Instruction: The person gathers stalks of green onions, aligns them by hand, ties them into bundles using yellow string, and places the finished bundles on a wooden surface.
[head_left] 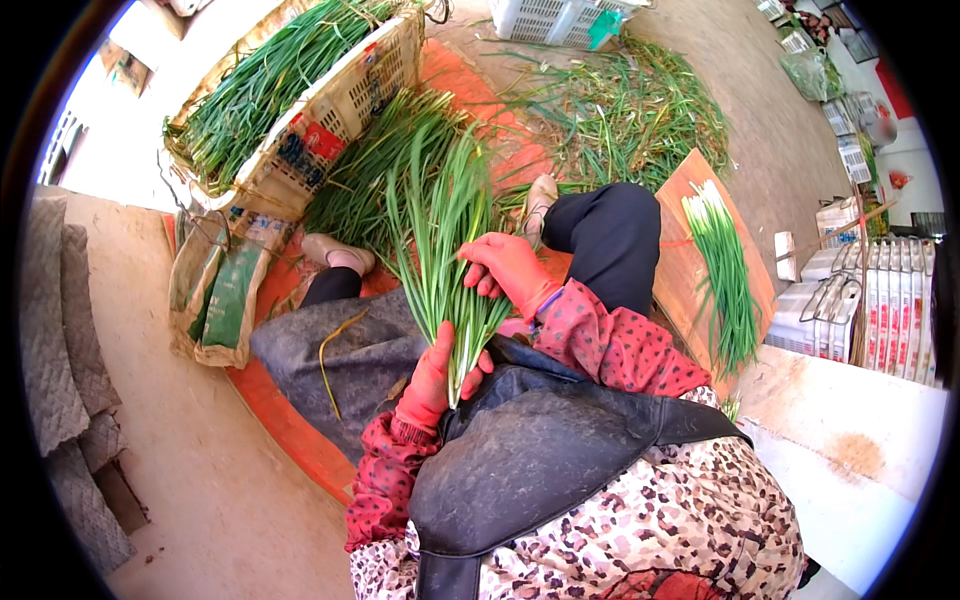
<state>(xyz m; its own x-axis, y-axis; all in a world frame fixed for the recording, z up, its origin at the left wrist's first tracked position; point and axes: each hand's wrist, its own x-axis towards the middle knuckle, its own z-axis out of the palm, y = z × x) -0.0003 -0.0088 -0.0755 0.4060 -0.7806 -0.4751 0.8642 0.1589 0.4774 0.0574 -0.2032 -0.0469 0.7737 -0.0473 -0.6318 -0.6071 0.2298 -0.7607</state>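
Observation:
My left hand (430,382), in an orange-red glove, is closed around the pale lower ends of a bunch of garlic chives (437,215). The long green leaves fan away from me over my lap. At the right edge of the bunch, my right hand (510,272), gloved alike, has its fingers curled against the leaves; whatever it pinches is hidden. To the right, a neat bundle of garlic chives (727,285) lies on a wooden board (680,270), white ends pointing away. A loose pile of chives (365,190) lies beyond my feet, under the leaning crate.
A tilted plastic crate (345,110) full of chives stands at the far left, a green-and-tan sack (230,290) below it. Scattered leaf trimmings (640,115) cover the floor ahead, near a white crate (560,20). Stacked white crates (895,300) stand at right. A dark apron (335,360) covers my lap.

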